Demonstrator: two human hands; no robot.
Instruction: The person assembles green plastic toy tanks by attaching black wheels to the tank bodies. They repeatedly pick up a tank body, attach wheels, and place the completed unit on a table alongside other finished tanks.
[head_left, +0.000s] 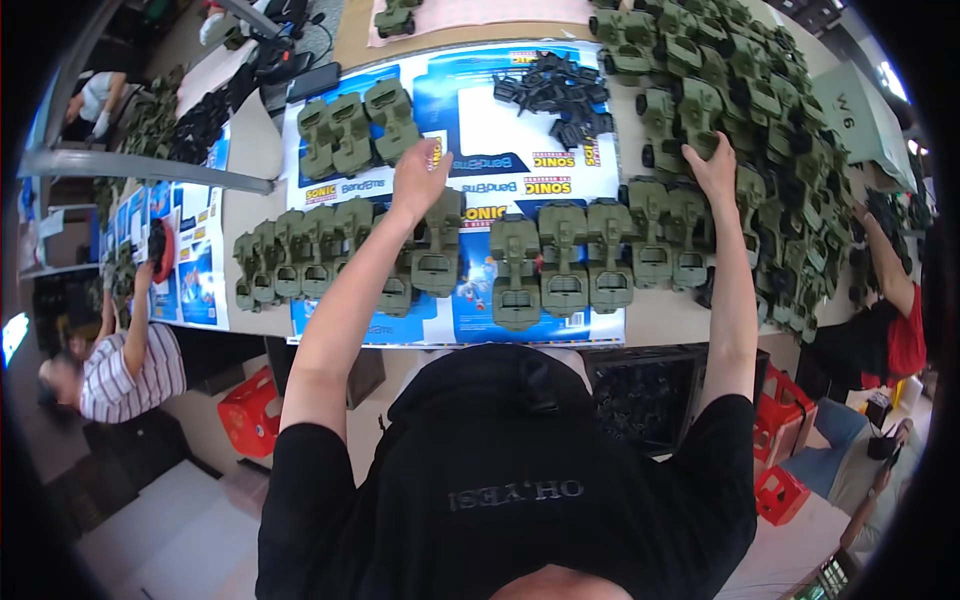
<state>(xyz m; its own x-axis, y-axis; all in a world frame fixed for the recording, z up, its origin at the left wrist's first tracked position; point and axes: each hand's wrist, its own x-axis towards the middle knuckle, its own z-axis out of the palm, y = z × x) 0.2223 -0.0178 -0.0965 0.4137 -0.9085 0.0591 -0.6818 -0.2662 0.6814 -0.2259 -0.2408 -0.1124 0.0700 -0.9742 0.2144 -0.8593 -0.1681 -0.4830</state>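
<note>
Olive-green plastic toy vehicles lie in groups on the printed sheet and the table. My left hand (423, 178) is at the near end of a toy vehicle (392, 112), the rightmost of three lying side by side. Its thumb stands apart from its fingers, and I see nothing held in them. Out to the right, my right hand (713, 168) has thumb and fingers around the near end of another toy vehicle (700, 108), at the edge of a large pile. Between my arms, several toy vehicles (516, 265) form a row along the near side, and more lie beside my left forearm.
Small black plastic parts (560, 90) are heaped on the blue and white printed sheet (470, 110). The pile of toy vehicles (780, 130) fills the table's right side, by a pale green carton (868, 125). A grey metal bar (150, 168) crosses at left. Other people work on both sides.
</note>
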